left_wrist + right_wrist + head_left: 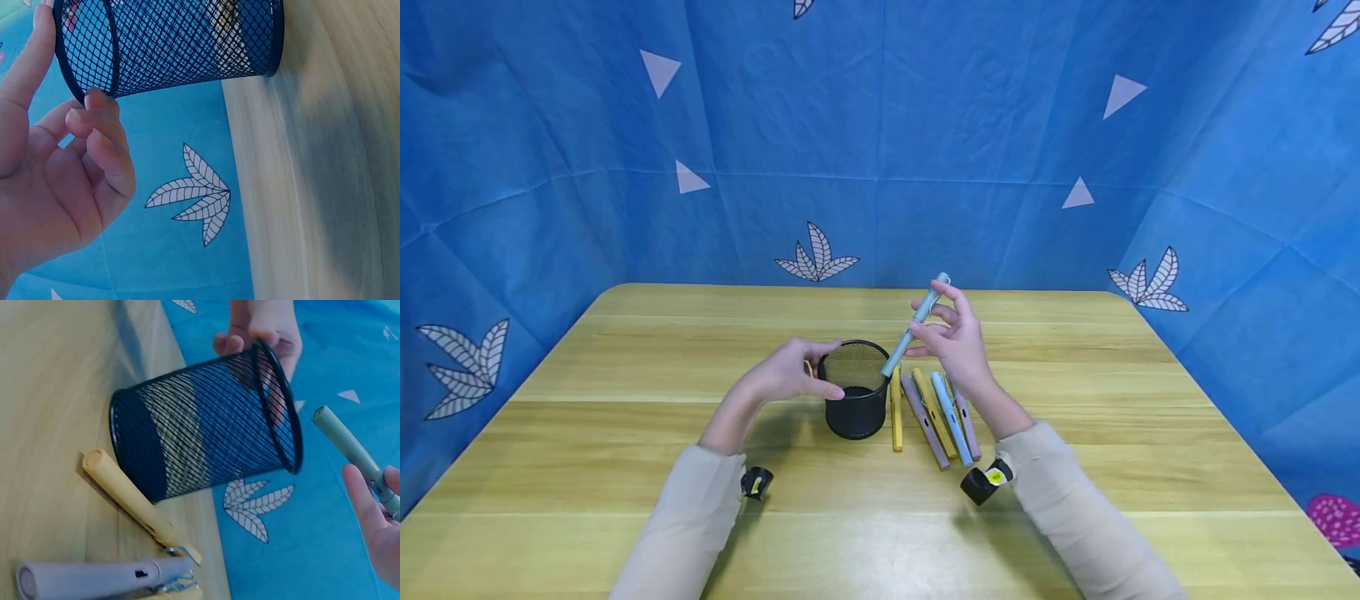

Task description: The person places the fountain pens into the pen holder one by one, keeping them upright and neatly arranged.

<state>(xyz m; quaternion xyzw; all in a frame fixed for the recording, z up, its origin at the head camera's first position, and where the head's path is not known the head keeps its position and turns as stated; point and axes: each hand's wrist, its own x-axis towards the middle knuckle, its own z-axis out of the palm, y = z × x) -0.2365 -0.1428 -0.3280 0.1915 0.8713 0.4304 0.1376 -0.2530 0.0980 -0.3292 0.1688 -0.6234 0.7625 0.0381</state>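
Observation:
A black mesh pen holder [857,415] stands upright on the table, and nothing shows inside it. My left hand [793,371] grips its rim from the left, thumb along the near side and fingers at the far side. In my right hand [951,337] a light blue pen [913,323] is pinched, tilted, its lower end close to the holder's right rim. The right wrist view shows that pen [350,447] apart from the rim. Below the right hand lie several pens: a yellow pen [897,410] beside the holder, a purple pen [925,421] and a light blue pen [951,418] among them.
The wooden table [625,375] reaches back to a blue patterned cloth [880,125] that hangs behind and along the sides. A black wrist camera [756,482] sits at the left sleeve, another wrist camera [987,482] at the right sleeve.

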